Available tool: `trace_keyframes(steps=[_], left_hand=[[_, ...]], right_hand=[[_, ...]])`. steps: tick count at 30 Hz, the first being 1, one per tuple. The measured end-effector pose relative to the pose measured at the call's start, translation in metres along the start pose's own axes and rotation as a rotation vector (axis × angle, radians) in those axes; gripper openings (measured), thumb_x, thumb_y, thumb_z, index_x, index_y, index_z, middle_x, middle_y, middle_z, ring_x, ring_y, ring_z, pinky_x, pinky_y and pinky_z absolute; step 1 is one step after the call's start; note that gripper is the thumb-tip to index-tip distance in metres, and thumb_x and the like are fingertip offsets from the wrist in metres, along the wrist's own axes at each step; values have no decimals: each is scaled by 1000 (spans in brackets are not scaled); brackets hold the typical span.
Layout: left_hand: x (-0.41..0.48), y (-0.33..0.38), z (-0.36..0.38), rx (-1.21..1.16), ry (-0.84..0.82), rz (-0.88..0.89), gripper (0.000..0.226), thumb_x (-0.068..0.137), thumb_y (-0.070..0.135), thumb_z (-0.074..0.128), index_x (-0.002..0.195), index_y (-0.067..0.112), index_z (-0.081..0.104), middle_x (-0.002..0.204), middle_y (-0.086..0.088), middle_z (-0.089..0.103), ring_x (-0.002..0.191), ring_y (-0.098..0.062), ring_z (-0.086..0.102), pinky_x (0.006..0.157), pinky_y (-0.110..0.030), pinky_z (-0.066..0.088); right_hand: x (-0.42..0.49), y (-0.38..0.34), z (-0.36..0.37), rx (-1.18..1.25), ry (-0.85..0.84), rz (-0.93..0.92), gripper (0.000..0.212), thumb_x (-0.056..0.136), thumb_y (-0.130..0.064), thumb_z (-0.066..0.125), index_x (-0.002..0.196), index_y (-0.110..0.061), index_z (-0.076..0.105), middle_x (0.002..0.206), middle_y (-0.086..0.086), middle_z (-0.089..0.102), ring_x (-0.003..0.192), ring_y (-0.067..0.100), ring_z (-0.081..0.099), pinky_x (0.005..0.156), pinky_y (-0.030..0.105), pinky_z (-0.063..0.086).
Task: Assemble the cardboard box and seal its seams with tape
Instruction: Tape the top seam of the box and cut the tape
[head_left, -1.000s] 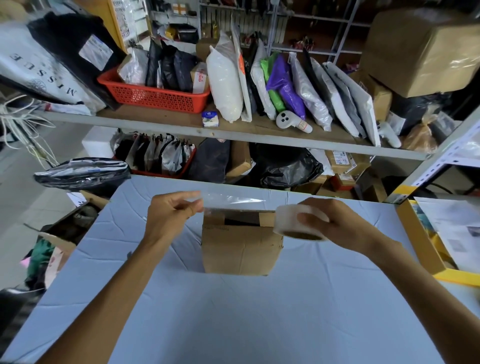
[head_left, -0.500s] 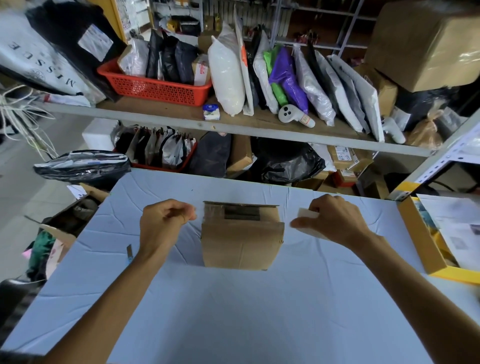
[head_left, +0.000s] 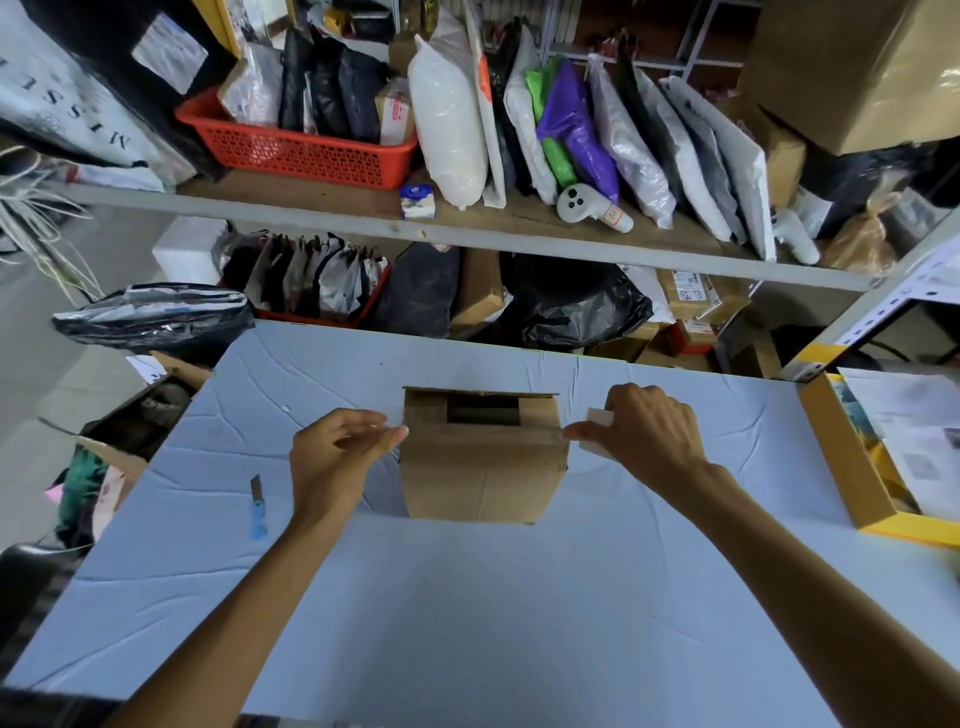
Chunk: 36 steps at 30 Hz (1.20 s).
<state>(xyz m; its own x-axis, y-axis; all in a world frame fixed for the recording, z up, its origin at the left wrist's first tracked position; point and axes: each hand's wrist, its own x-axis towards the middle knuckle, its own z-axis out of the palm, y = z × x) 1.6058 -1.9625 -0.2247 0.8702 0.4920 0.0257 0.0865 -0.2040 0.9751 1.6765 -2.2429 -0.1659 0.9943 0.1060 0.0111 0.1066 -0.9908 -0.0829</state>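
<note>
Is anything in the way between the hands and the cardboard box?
Nothing visible. The left hand is beside the box at its left edge; the right hand, holding the tape roll, is at its right edge.

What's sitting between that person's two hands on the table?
In the head view, the cardboard box stands between the left hand and right hand, with clear tape stretched across its top edge from the tape roll.

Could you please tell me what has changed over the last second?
Both hands came down: the left hand pinching the tape strip, the right hand gripping the tape roll, laying the strip across the top of the cardboard box. Grips unchanged; box stayed put.
</note>
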Motion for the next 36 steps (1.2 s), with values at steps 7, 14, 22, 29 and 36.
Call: trace_keyframes(steps=[7,14,22,29,36], left_hand=[[1,-12,8,-82,34,15,26,68,13,83,87,5,68,79,-4,71,67,-6,68,65,-14,54],[6,-20,13,-103,17,1,29,70,6,81,93,1,65,76,-13,66,65,-4,66,66,-13,53],[10,-25,17,-80,12,-11,28,71,8,80,93,3,64,74,-7,64,64,-1,61,67,-16,53],[8,-22,18,-96,-30,-20,34,67,9,83,95,7,64,77,-9,66,66,-5,64,67,-15,54],[8,-25,17,-89,-14,-15,34,67,11,84,95,10,64,79,-8,67,67,-4,64,65,-14,53]], right_hand=[[4,-9,5,-3,-23,1,59,77,-66,61,88,-7,57,75,5,56,67,23,51,59,29,33],[9,-13,7,20,-21,-42,58,79,-63,61,113,-17,59,98,7,69,89,26,61,65,28,35],[14,-10,15,69,-70,-51,51,82,-58,63,122,-27,63,123,2,65,109,25,60,73,31,39],[20,-3,8,74,-184,-169,31,83,-55,63,105,-35,70,119,-3,65,98,21,60,57,23,33],[19,-3,11,52,-174,-178,72,81,-59,63,141,-34,32,85,-2,58,78,19,56,56,24,31]])
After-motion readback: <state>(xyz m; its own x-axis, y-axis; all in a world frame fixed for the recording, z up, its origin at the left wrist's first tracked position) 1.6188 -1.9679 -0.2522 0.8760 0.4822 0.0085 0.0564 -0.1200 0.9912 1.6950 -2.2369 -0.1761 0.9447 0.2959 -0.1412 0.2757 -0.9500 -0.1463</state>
